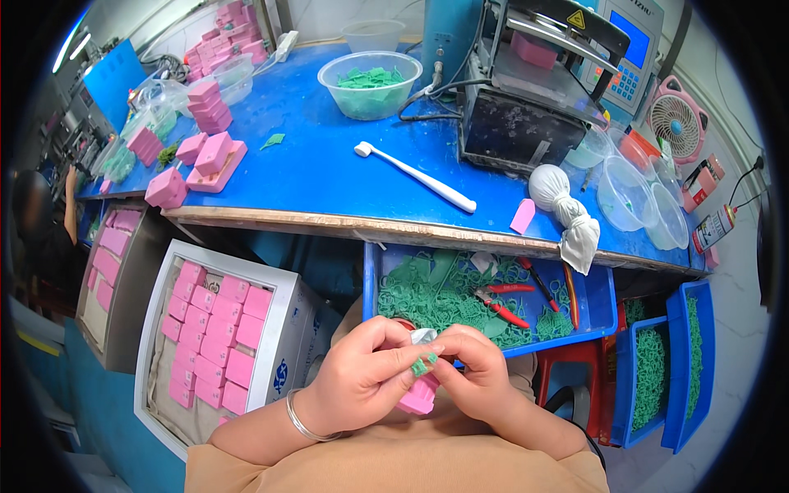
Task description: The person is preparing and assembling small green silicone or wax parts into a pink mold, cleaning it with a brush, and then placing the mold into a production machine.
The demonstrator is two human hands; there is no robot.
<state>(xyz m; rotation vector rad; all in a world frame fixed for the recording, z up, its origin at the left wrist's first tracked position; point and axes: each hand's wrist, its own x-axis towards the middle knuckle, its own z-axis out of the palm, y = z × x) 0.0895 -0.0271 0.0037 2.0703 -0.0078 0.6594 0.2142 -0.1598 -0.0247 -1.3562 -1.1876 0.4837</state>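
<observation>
My left hand (355, 380) and my right hand (474, 376) meet close in front of my body, fingers closed. Between the left thumb and fingertips sits a small green piece (424, 364), perhaps wax. The right thumb and fingers pinch at its other side. Just below it, a pink block (420, 395) shows between the hands; which fingers bear it is partly hidden. A whitish shiny thing (423, 335) peeks out above the fingertips. Beyond the hands is a blue drawer tray (592, 316) of green scraps, with red-handled pliers (503, 310).
On the blue bench (312, 164) lie a white stick with a rounded head (417, 177), a tied white cloth bag (567, 209) and a bowl of green pieces (370, 85). A black press (526, 107) stands behind. Left is a box of pink blocks (164, 329); right, blue bins (689, 370).
</observation>
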